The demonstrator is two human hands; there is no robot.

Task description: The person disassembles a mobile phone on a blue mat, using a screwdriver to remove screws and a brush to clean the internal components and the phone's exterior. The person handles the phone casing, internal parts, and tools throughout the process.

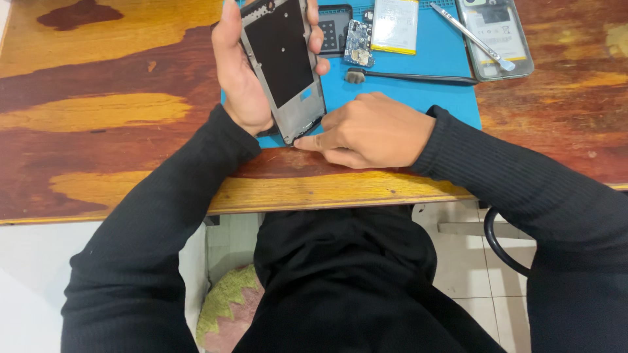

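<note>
left hand [239, 78] gripping phone frame [282, 68] upright, tilted left, right hand [369, 131] pinching its bottom

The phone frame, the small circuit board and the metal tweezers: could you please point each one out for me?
phone frame [282, 59], head view, dark centre panel.
circuit board [358, 40], head view, its middle.
metal tweezers [472, 36], head view, mid-shaft.

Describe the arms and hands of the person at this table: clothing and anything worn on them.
Both arms wear long black ribbed knit sleeves ending at the wrists. The left hand and right hand are bare: no gloves, and no rings, watch or bracelets show.
</note>
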